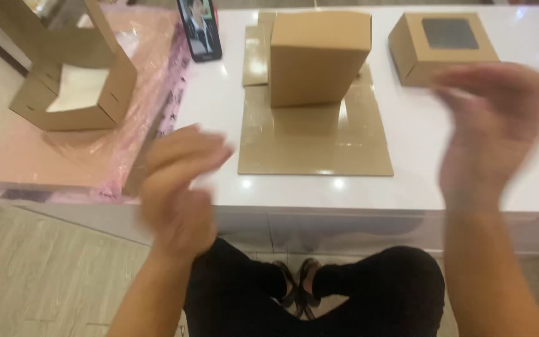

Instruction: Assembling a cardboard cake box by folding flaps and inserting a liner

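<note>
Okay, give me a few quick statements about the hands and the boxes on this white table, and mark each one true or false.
1. Both hands, left hand and right hand, are empty. True.
2. A closed brown box stands on the flat cardboard sheets. True.
3. The windowed box lies on the pink sheet. False: it sits on the white table.
4. The phone lies flat beside the right hand. False: it stands at the table's far side.

Closed box stands on flat cardboard, windowed box to its right
</note>
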